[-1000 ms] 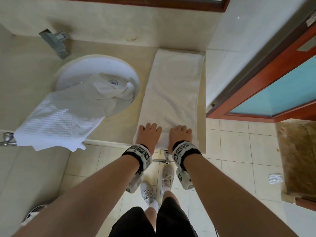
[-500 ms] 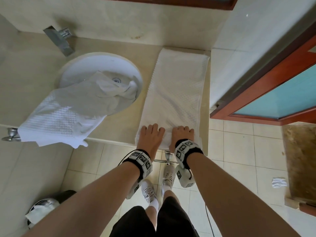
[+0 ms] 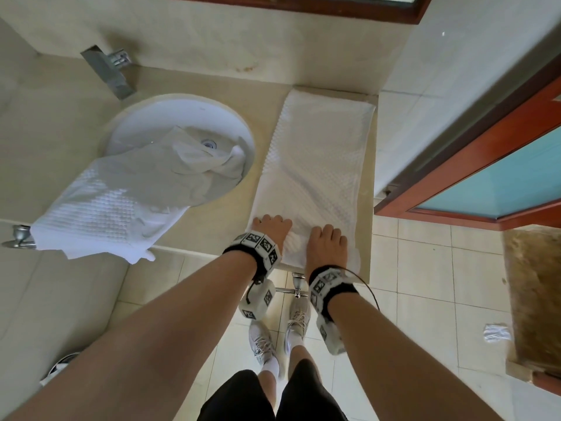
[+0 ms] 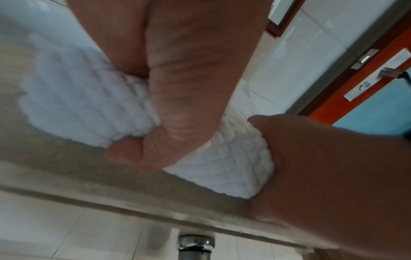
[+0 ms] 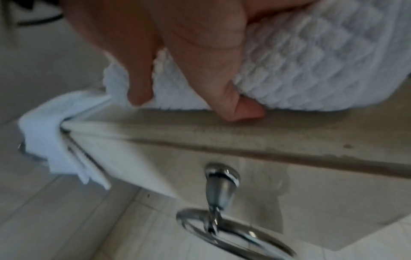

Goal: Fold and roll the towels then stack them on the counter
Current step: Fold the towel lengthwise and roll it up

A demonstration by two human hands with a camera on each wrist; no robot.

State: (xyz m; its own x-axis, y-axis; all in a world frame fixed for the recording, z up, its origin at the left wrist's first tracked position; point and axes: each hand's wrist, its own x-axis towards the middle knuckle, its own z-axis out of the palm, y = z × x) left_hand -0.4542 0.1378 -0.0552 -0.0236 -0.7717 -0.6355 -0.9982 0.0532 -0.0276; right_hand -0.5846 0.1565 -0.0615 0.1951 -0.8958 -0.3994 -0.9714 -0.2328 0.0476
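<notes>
A long folded white towel (image 3: 318,165) lies lengthwise on the beige counter (image 3: 212,220), right of the sink. Its near end is turned up into a small roll (image 3: 352,259) at the counter's front edge. My left hand (image 3: 273,229) grips the roll's left part and my right hand (image 3: 326,247) its right part. In the left wrist view the left hand (image 4: 182,88) curls over the roll (image 4: 233,167), thumb at its near side. The right wrist view shows my right hand (image 5: 200,52) on the roll (image 5: 311,61) the same way. A second white towel (image 3: 121,205) lies crumpled.
The crumpled towel drapes from the round sink (image 3: 151,117) over the counter's front edge. A faucet (image 3: 106,71) stands behind the sink. A wall (image 3: 440,86) and a wood-framed door (image 3: 485,183) close off the right. A chrome towel ring (image 5: 222,211) hangs under the counter.
Both hands lay flat on the towel's near end before. Now their fingers curl over it and the end has turned up into a small roll, shifted a little away from the edge.
</notes>
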